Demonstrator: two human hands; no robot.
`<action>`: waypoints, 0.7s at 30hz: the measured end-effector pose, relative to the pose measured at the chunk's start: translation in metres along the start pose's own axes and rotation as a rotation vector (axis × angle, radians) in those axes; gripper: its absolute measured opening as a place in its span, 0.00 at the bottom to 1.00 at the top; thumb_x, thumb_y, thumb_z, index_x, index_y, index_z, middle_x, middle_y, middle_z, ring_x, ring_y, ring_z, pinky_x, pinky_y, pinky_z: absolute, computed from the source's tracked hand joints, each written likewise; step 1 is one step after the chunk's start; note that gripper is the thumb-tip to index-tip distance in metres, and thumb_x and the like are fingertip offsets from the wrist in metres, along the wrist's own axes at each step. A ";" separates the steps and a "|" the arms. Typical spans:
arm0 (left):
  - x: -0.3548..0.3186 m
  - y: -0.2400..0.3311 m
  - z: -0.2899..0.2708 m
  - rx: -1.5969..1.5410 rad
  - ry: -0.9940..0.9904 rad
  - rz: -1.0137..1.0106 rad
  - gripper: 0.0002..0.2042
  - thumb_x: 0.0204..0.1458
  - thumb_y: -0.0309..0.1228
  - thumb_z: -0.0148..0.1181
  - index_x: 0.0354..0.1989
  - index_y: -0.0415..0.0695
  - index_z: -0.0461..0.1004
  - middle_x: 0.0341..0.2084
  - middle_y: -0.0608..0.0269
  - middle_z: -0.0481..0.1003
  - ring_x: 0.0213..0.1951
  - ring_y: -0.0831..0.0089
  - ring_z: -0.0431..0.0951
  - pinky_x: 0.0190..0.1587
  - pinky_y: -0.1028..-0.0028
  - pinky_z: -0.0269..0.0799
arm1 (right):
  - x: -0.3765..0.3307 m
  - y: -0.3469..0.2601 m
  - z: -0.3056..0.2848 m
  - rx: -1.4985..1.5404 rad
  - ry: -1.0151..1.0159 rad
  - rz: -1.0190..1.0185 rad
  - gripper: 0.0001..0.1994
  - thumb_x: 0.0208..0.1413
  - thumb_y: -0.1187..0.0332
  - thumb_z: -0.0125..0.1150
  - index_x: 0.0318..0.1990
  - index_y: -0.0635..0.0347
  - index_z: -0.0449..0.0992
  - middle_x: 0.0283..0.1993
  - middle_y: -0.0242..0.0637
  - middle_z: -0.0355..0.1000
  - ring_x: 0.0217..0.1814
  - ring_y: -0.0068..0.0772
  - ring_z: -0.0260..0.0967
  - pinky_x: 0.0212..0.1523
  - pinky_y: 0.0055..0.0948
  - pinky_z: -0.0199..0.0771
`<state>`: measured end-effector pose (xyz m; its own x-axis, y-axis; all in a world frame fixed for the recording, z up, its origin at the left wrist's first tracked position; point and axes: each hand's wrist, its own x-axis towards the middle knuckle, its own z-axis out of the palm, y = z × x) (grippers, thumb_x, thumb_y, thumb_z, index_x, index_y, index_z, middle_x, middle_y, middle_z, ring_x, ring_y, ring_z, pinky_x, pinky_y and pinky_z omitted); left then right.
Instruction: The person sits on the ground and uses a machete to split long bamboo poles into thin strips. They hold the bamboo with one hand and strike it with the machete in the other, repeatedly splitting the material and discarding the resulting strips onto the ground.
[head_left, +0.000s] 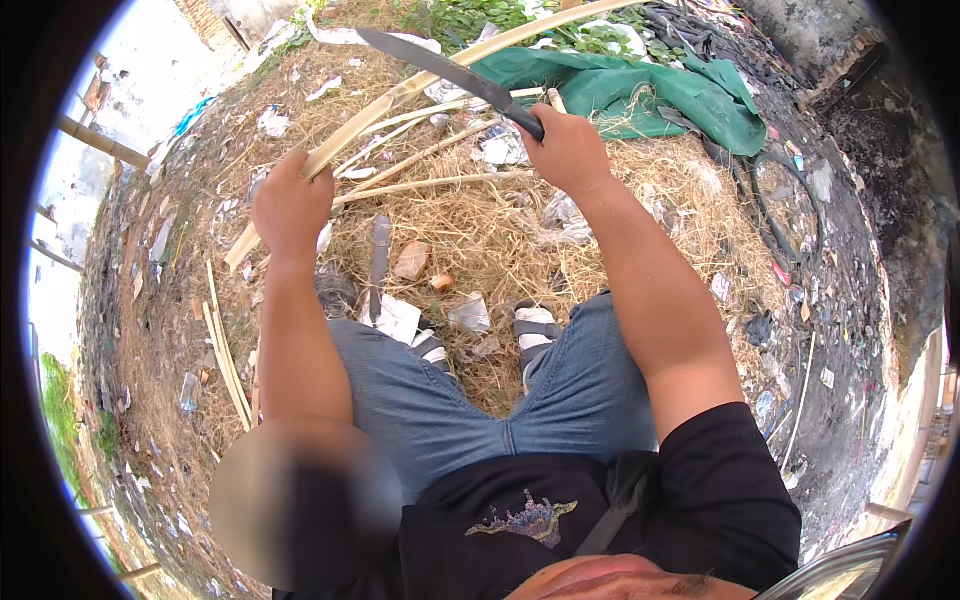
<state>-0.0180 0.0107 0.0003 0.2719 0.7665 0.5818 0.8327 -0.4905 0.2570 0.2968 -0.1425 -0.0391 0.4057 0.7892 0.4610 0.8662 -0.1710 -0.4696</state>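
My left hand (293,208) is closed around a long, pale split bamboo strip (352,133), which runs up and away to the right past the top of the view. In my right hand (570,150) is the dark handle of a large knife (440,67), its long blade pointing up and left. The blade crosses over the strip; whether they touch I cannot tell. Several thinner bamboo strips (440,188) lie on the dry grass beyond my feet. A second knife (379,258) with a grey blade rests on the ground in front of my left foot.
Broken brick pieces (412,261) and paper scraps (472,313) lie near my feet. A green tarp (660,98) is crumpled at the far right, with a black hose (818,225) nearer. More bamboo strips (226,355) lie at left. A sooty wall (890,150) stands right.
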 end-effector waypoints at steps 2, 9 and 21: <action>-0.004 0.005 -0.002 -0.024 0.029 0.047 0.09 0.49 0.39 0.65 0.28 0.48 0.78 0.22 0.55 0.79 0.28 0.49 0.80 0.32 0.54 0.74 | 0.001 -0.019 -0.008 -0.158 -0.045 -0.052 0.08 0.59 0.61 0.65 0.39 0.53 0.77 0.30 0.48 0.78 0.35 0.59 0.77 0.37 0.53 0.76; 0.005 -0.004 -0.009 0.060 0.063 0.039 0.09 0.49 0.39 0.66 0.27 0.48 0.77 0.22 0.55 0.79 0.27 0.49 0.80 0.31 0.55 0.73 | 0.008 0.048 -0.032 -0.009 0.055 0.327 0.16 0.66 0.54 0.60 0.45 0.59 0.80 0.33 0.49 0.79 0.38 0.56 0.79 0.40 0.47 0.75; 0.001 0.009 -0.001 -0.005 -0.131 0.049 0.12 0.55 0.42 0.62 0.33 0.47 0.80 0.25 0.53 0.80 0.31 0.49 0.81 0.36 0.55 0.74 | 0.005 0.033 -0.013 -0.158 -0.140 0.092 0.05 0.57 0.63 0.64 0.37 0.51 0.77 0.32 0.45 0.79 0.37 0.55 0.78 0.38 0.52 0.76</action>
<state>-0.0107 0.0060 0.0041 0.3732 0.7887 0.4885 0.8146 -0.5306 0.2343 0.3316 -0.1522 -0.0425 0.4501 0.8382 0.3080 0.8669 -0.3275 -0.3757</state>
